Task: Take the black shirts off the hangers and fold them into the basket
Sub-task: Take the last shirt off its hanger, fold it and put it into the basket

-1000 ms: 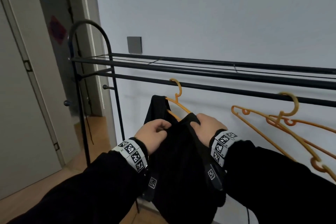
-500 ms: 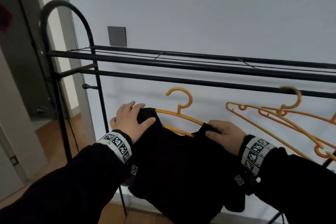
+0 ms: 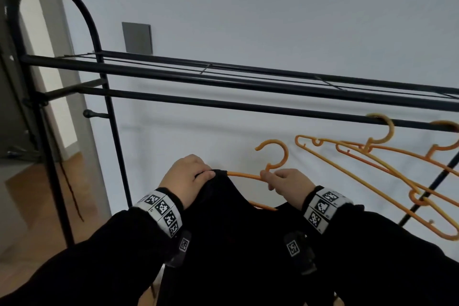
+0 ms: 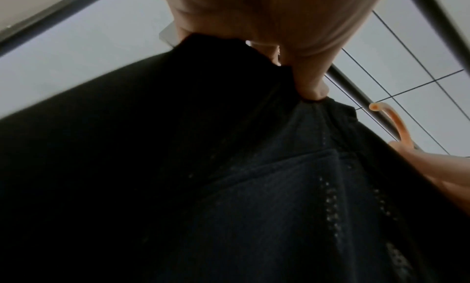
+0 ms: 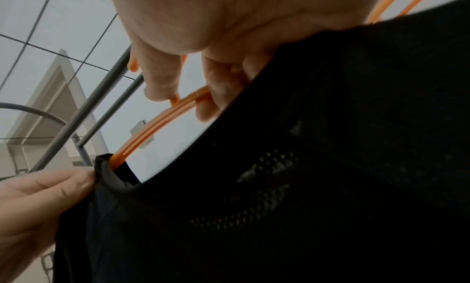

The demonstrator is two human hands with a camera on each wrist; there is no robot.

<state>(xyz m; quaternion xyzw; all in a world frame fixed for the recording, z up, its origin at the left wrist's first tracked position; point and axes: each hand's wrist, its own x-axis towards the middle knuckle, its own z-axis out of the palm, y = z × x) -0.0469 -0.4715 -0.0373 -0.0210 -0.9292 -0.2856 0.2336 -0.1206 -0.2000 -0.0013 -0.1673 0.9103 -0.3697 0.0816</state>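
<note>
A black shirt (image 3: pixel 223 218) hangs in front of me on an orange hanger (image 3: pixel 275 156) that is off the rail and held below it. My left hand (image 3: pixel 191 176) grips the shirt's left shoulder at the neck opening, fingers curled into the cloth (image 4: pixel 312 90). My right hand (image 3: pixel 285 181) pinches the hanger at the base of its hook (image 5: pixel 193 98). The hanger's left arm (image 5: pixel 137 138) runs bare from my right hand into the shirt's shoulder. No basket is in view.
The black clothes rack (image 3: pixel 223 104) stands against a pale wall, its rail just above my hands. Several empty orange hangers (image 3: pixel 372 156) hang on the rail at the right. A doorway and wooden floor (image 3: pixel 32 194) lie to the left.
The hanger has come down further from the rail. My right hand left the shirt's right shoulder and now pinches the hanger below its hook. My left hand closed on the left shoulder cloth.
</note>
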